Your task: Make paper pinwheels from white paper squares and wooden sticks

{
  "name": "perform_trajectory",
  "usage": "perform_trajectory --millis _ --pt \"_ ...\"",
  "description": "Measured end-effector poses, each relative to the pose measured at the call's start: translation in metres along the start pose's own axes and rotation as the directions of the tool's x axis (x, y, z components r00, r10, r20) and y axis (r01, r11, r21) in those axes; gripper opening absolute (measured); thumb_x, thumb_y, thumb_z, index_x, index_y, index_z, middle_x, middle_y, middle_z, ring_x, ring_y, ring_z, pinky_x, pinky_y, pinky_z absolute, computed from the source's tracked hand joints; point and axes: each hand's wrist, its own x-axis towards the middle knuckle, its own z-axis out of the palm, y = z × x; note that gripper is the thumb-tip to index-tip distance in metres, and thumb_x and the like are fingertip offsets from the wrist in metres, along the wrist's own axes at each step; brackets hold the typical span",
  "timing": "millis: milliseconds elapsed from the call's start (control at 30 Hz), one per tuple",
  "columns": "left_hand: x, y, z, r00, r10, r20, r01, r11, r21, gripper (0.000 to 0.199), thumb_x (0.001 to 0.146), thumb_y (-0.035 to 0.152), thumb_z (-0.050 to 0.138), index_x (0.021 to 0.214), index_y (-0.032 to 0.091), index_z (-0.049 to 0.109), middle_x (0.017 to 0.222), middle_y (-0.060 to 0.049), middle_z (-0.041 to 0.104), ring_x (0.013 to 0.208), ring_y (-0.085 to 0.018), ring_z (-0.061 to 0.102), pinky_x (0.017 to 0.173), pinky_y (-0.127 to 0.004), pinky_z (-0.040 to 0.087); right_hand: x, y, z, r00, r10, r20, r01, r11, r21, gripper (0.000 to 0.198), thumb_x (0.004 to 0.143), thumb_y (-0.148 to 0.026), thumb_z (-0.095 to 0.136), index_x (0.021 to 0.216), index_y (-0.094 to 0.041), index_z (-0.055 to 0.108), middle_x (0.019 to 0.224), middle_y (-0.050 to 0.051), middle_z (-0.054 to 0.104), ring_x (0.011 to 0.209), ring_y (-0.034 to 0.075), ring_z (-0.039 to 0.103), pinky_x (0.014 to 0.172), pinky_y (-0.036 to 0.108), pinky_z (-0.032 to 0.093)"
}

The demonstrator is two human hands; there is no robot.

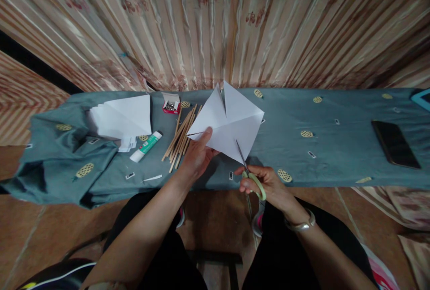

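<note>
My left hand [200, 152] grips a white paper square [231, 131] at its lower left edge, thumb on top and fingers underneath. The sheet has crease lines, a slit running in from its top corner and another at its left corner. My right hand [264, 185] holds a pair of scissors [257, 185] with pale green handles, fingers through the loops. The blades lie at the lower corner of the paper, pointing toward its middle. Part of the left hand's fingers is hidden under the sheet.
Left of the paper lie several wooden sticks [181, 138], a small red box [171, 103] of metal pieces, a glue stick [146, 146] and a stack of white paper [126, 117]. A phone [395, 143] rests on the right of the cloth-covered table [289, 155]. A curtain [215, 26] hangs behind.
</note>
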Motion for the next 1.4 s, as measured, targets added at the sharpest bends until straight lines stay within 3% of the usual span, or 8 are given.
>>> perform_trajectory --millis 367,567,800,1067,1267,1400 --pt "0.0007 -0.0018 -0.0016 1.000 -0.010 0.016 0.011 1.000 -0.004 0.024 0.087 0.027 0.069 0.109 0.019 0.065 0.102 -0.006 0.075 0.095 -0.021 0.072 0.072 -0.027 0.058 0.0013 0.0042 0.0016 1.000 0.007 -0.028 -0.006 0.999 0.049 0.051 0.058 -0.057 0.086 0.087 -0.017 0.071 0.059 -0.003 0.065 0.047 0.007 0.054 0.047 0.020 0.046" --pt "0.0015 -0.0016 -0.0015 1.000 -0.005 0.017 0.005 1.000 -0.011 0.016 0.088 0.026 0.067 0.102 0.017 0.066 0.095 -0.006 0.075 0.085 -0.019 0.073 0.071 -0.026 0.057 0.0018 0.0050 0.0025 0.999 -0.004 -0.053 0.006 0.999 0.034 0.049 0.059 -0.057 0.086 0.084 -0.017 0.071 0.056 -0.003 0.063 0.046 0.008 0.054 0.046 0.020 0.047" --pt "-0.0007 -0.0048 -0.0018 0.999 -0.002 0.041 0.003 1.000 -0.021 0.019 0.083 0.026 0.073 0.097 0.017 0.066 0.095 -0.004 0.074 0.088 -0.020 0.071 0.073 -0.028 0.057 0.0021 0.0032 0.0020 0.998 -0.023 -0.050 0.022 1.000 -0.008 0.047 0.058 -0.054 0.087 0.083 -0.017 0.072 0.059 -0.002 0.065 0.048 0.008 0.055 0.048 0.021 0.047" --pt "-0.0039 -0.0076 0.0008 0.998 -0.040 0.038 0.041 0.999 -0.030 0.010 0.086 0.024 0.069 0.093 0.019 0.064 0.086 0.000 0.072 0.072 -0.014 0.068 0.063 -0.024 0.054 0.0029 0.0058 0.0009 0.998 -0.013 -0.062 0.015 1.000 0.019 0.047 0.057 -0.052 0.088 0.085 -0.017 0.073 0.060 -0.002 0.066 0.052 0.009 0.058 0.051 0.021 0.049" --pt "-0.0053 -0.0059 0.0021 0.999 -0.043 0.032 0.043 0.999 0.001 0.011 0.087 0.025 0.068 0.095 0.019 0.064 0.091 -0.001 0.073 0.078 -0.015 0.070 0.067 -0.024 0.055 0.0032 0.0027 0.0033 0.996 0.006 -0.092 -0.004 1.000 0.027 0.047 0.052 -0.052 0.090 0.076 -0.016 0.072 0.055 -0.002 0.064 0.045 0.007 0.053 0.045 0.019 0.045" --pt "-0.0054 -0.0070 0.0014 0.998 -0.056 0.031 0.056 0.998 0.015 0.023 0.084 0.029 0.073 0.101 0.018 0.064 0.095 -0.003 0.074 0.086 -0.017 0.071 0.071 -0.024 0.056 0.0033 0.0030 0.0027 0.996 -0.007 -0.087 0.007 1.000 0.007 0.047 0.056 -0.053 0.088 0.081 -0.016 0.073 0.056 -0.002 0.064 0.046 0.008 0.055 0.046 0.020 0.047"
